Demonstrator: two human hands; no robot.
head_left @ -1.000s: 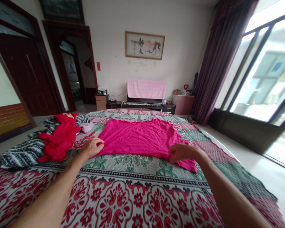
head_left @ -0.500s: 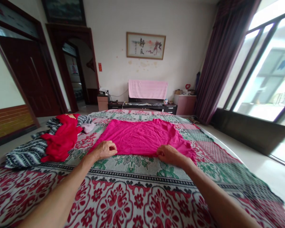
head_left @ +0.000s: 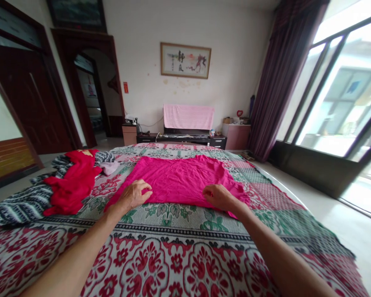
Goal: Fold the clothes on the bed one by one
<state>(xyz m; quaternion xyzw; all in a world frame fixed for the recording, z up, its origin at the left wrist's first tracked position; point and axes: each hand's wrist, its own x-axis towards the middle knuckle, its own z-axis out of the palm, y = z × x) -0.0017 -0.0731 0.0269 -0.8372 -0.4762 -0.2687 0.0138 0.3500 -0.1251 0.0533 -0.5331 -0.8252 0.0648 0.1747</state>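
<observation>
A bright pink garment (head_left: 179, 177), shaped like a top, lies spread and slightly wrinkled on the patterned blanket (head_left: 148, 264) of the bed. Over its near left edge is my left hand (head_left: 136, 194), fingers loosely bent with a gap between them and the thumb. My right hand (head_left: 218, 196) hovers at the near right part of the same garment, its fingers bent and apart from the thumb. No cloth shows pinched in either hand. The undersides of both hands are hidden.
To the left lies a heap of clothes: a red garment (head_left: 74, 181), a black-and-white patterned one (head_left: 21, 206) and a pale pink piece (head_left: 109, 167). Beyond the bed stands a low black cabinet (head_left: 146, 139) with a pink towel (head_left: 188, 116) above it. Dark curtains (head_left: 281, 82) hang at the right.
My fingers have loosened from the garment's near edge, and both hands have lifted slightly. The garment stays flat. The view has turned a little to the right.
</observation>
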